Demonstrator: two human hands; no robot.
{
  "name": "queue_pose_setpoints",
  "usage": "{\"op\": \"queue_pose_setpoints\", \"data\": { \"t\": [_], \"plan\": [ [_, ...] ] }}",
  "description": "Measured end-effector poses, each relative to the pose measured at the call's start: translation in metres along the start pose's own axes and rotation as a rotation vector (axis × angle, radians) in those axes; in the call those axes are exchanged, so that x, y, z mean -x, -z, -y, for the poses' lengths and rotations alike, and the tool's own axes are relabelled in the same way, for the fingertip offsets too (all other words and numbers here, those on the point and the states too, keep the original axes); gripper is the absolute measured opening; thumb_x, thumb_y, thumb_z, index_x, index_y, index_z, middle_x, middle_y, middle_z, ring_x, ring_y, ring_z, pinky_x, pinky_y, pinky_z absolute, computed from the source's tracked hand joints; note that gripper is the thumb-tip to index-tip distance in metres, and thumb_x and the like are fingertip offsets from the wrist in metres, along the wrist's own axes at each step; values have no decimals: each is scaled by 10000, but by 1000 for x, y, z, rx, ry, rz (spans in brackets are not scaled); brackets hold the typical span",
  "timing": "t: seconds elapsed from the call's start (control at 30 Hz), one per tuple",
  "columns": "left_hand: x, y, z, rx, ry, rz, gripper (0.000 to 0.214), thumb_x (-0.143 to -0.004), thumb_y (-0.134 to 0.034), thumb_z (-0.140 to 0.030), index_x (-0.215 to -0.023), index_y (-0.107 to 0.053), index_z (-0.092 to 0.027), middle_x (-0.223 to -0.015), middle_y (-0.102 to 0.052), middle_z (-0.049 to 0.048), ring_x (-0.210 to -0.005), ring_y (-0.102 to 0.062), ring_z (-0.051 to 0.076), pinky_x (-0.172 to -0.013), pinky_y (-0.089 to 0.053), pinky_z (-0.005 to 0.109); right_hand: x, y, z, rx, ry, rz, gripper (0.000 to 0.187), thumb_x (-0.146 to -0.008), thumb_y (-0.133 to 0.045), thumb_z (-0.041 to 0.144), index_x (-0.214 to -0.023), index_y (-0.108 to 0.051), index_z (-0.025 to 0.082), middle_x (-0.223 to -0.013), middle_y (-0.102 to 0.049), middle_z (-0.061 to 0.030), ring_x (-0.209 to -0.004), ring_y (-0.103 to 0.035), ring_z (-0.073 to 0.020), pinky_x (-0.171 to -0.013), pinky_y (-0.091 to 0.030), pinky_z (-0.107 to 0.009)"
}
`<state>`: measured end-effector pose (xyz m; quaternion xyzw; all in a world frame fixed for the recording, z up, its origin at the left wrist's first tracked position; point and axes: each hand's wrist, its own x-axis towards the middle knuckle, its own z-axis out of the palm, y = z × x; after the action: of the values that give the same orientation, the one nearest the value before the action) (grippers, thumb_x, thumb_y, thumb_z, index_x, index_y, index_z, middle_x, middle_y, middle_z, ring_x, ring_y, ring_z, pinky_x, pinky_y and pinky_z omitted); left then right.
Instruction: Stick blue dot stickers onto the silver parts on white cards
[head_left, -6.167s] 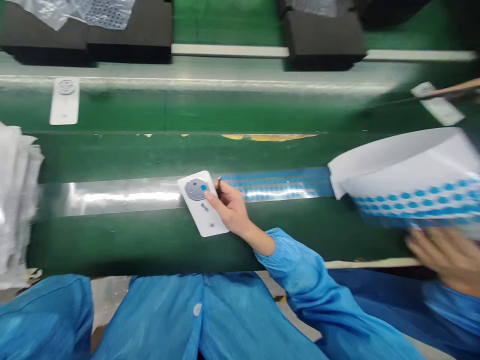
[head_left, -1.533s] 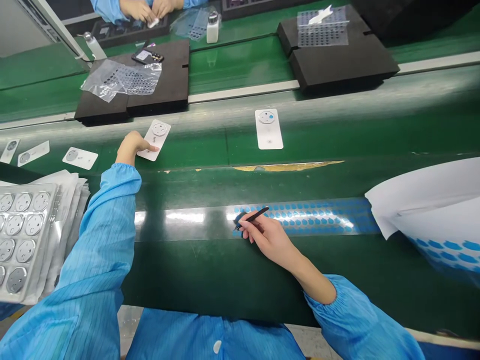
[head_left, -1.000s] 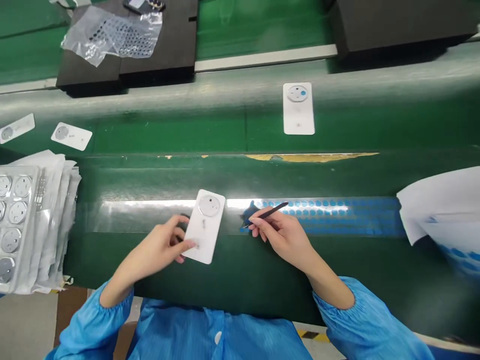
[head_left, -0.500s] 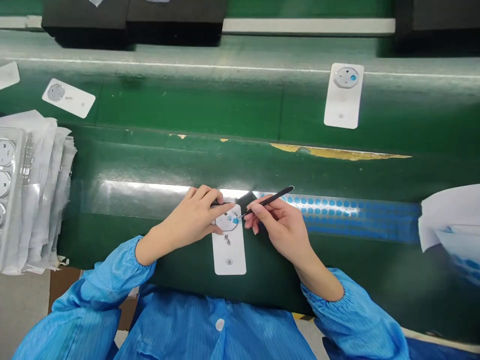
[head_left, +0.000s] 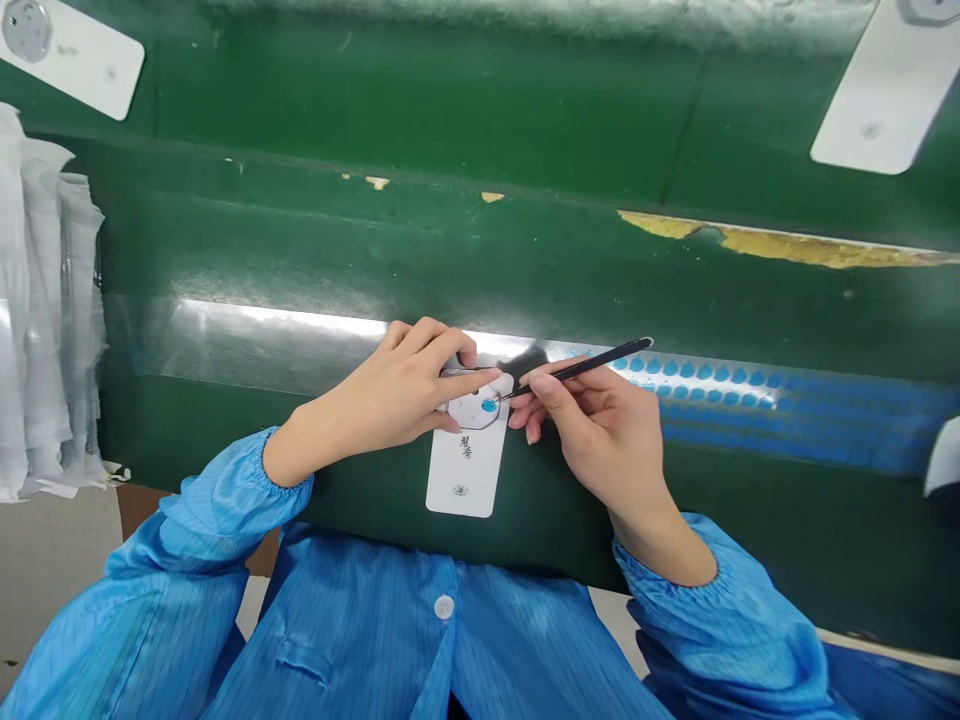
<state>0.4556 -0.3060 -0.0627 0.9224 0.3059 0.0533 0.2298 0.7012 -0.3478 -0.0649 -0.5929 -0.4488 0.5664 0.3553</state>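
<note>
A white rectangular panel [head_left: 466,465] with a round grey disc near its top lies on the green bench in front of me. My left hand [head_left: 397,395] holds its top end, fingers curled over the disc's edge. My right hand [head_left: 600,430] pinches black tweezers [head_left: 592,360]. Their tip rests on a small blue round sticker [head_left: 489,405] on the disc. A clear strip [head_left: 720,385] carrying rows of blue dot stickers runs off to the right, just behind my right hand.
Two more white panels lie on the green belt beyond, one at the top left [head_left: 71,50] and one at the top right [head_left: 881,95]. A stack of clear bagged trays [head_left: 45,320] stands at the left edge. A white sheet corner [head_left: 945,465] shows at the right.
My left hand fetched a panel from the belt and laid it before me. The tweezers carried a blue sticker from the strip onto the disc. The view has tilted down and closer.
</note>
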Motion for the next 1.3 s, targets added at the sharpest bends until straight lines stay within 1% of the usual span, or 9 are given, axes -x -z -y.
{"op": "queue_pose_setpoints", "data": {
  "t": [0.17, 0.4, 0.77, 0.87, 1.03, 1.17, 1.3],
  "plan": [
    [-1, -1, 1, 21, 5, 1, 599, -939, -796, -316, -1483, -555, -256, -1360, -589, 150, -1232, -496, 333, -973, -428, 469, 0, 0, -2, 11, 18, 15, 239, -975, -770, 479, -920, -753, 247, -739, -764, -30, -525, -695, -163, -473, -590, -286],
    [-1, -3, 4, 49, 3, -1, 607, -934, -799, -322, -1486, -555, -251, -1359, -587, 159, -1245, -490, 351, -970, -436, 499, -1, 0, -3, 1, 25, 11, 272, -969, -776, 492, -917, -739, 227, -747, -761, -30, -542, -709, -165, -465, -593, -280],
    [-1, -5, 3, 62, 3, -20, 615, -919, -813, -291, -1478, -560, -253, -1350, -586, 153, -1248, -502, 360, -988, -452, 523, -3, 0, -4, -5, 36, 26, 235, -968, -781, 480, -902, -756, 256, -729, -759, -22, -516, -696, -157, -441, -588, -273],
    [-1, -5, 3, 68, 1, -19, 597, -930, -799, -285, -1477, -561, -263, -1355, -583, 154, -1257, -500, 364, -994, -450, 535, -4, 0, -3, -7, 34, 29, 248, -956, -788, 497, -901, -757, 258, -730, -760, -28, -520, -700, -165, -436, -586, -281],
    [-1, -5, 3, 56, -5, -15, 610, -923, -805, -277, -1479, -555, -257, -1365, -588, 159, -1256, -510, 370, -977, -448, 524, -5, 1, 0, 18, 29, 25, 294, -941, -794, 535, -896, -743, 249, -697, -750, -23, -478, -676, -157, -430, -577, -284],
    [-1, -5, 3, 56, -7, -14, 609, -935, -785, -258, -1492, -540, -270, -1383, -581, 159, -1269, -504, 374, -992, -434, 540, -7, 2, 3, 27, 16, 46, 327, -926, -798, 564, -898, -731, 245, -684, -748, -20, -458, -665, -155, -417, -566, -284],
    [-1, -5, 2, 51, -4, -3, 626, -922, -800, -258, -1492, -540, -260, -1385, -579, 159, -1277, -502, 380, -994, -439, 539, -8, 1, 6, 28, 3, 59, 363, -910, -804, 587, -900, -729, 232, -681, -746, -17, -453, -659, -147, -417, -561, -275]
  ]
}}
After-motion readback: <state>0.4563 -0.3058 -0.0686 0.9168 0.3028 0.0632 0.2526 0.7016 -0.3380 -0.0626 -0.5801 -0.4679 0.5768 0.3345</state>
